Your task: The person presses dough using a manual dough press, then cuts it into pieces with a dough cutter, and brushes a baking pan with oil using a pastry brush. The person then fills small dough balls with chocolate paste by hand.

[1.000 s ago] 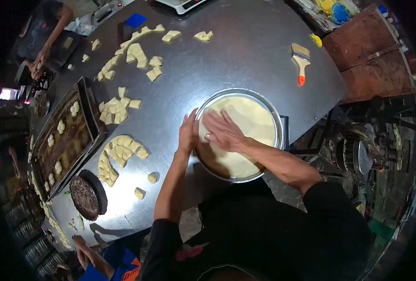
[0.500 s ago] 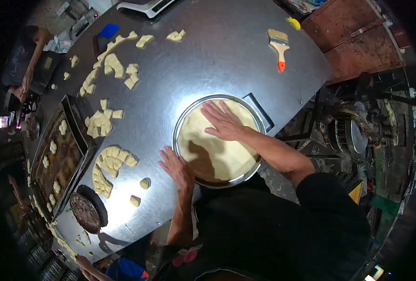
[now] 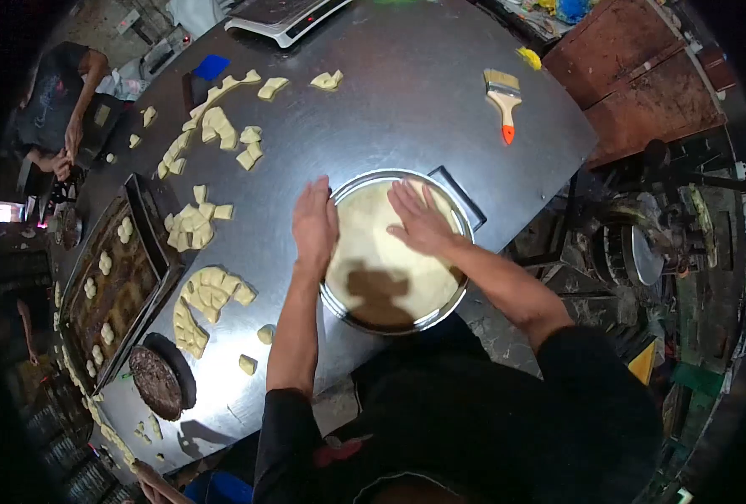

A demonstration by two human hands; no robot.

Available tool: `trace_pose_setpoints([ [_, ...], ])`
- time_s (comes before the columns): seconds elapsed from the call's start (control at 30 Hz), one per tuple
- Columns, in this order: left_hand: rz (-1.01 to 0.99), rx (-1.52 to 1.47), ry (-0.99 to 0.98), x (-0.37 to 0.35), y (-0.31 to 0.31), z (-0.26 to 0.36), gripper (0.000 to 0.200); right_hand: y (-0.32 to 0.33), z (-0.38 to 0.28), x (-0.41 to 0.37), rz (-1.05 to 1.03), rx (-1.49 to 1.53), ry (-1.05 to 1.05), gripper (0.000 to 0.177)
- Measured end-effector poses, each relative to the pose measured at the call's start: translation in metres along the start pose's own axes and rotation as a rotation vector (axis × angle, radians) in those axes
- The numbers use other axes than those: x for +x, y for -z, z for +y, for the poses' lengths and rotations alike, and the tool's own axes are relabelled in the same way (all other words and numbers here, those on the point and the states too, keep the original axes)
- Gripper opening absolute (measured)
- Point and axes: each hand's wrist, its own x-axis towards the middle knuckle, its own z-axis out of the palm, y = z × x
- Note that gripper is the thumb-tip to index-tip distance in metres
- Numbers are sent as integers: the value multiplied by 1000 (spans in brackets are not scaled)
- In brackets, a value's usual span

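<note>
A round metal pan (image 3: pixel 430 321) sits near the table's front edge with pale dough (image 3: pixel 365 244) spread flat across its inside. My right hand (image 3: pixel 423 223) lies on the dough's upper right part, palm down with fingers stretched out. At the pan's left rim is my left hand (image 3: pixel 314 227), its fingers straight and pointing away from me; it holds nothing. A shadow falls over the lower part of the dough. Behind the pan's upper right side, a dark-edged flat object (image 3: pixel 459 198) is partly hidden.
Cut dough pieces (image 3: pixel 213 290) lie in several groups on the left of the metal table (image 3: pixel 373 109). A baking tray (image 3: pixel 108 286) and a dark round pan (image 3: pixel 156 382) are beyond them. A brush (image 3: pixel 503 102) lies far right, a scale (image 3: pixel 285 21) at the back. Another person (image 3: pixel 58 109) works far left.
My left hand has moved up along the pan's left rim. My right hand has shifted slightly right on the dough. The whole view has tilted a little, showing more of the scale.
</note>
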Motion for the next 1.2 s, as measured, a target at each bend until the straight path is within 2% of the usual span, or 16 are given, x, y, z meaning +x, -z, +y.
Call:
trace_pose_setpoints([
  [0.07,-78,235,-43,-23,-9,-29,33,10,-6,29,-100,78,-58,70],
  [0.1,-132,98,138,-37,-7,-31,33,21,-14,45,-197,135,-113,75],
  [0.13,-175,-39,311,-48,-1,-31,34,7,-28,47,-193,138,-90,75],
  [0.2,-365,74,312,-84,13,-22,36,-24,-56,29,-24,-57,20,75],
  [0.27,-296,16,263,-95,13,-25,41,-24,-75,13,-32,41,65,72],
  [0.33,-130,-157,442,-62,23,-18,43,-28,-89,-10,-136,-19,246,73],
  [0.43,-87,-292,329,-11,-4,-34,47,-36,-107,-33,-39,-408,412,68],
  [0.53,-113,-161,170,-28,-13,-50,49,-18,-97,-3,-146,202,293,68],
  [0.67,-78,-62,222,-50,-3,-39,51,-33,-98,22,-96,30,250,71],
  [0.73,-42,35,206,-67,3,-39,52,-6,-85,33,-285,305,224,71],
  [0.8,-41,-36,348,-89,3,-31,56,-16,-59,19,5,28,-11,69],
  [0.93,10,116,440,-130,7,3,58,5,-33,7,-42,209,139,68],
  [1.0,5,554,248,-125,7,15,60,0,-20,6,-15,142,117,68],
  [1.07,-86,45,-30,-78,-2,33,66,-8,-8,-6,3,24,78,66],
  [1.13,-250,396,-337,-49,-24,38,70,6,-1,-6,-26,111,88,65],
  [1.2,-277,306,-263,-49,-34,32,71,6,21,-26,19,-36,71,62],
])
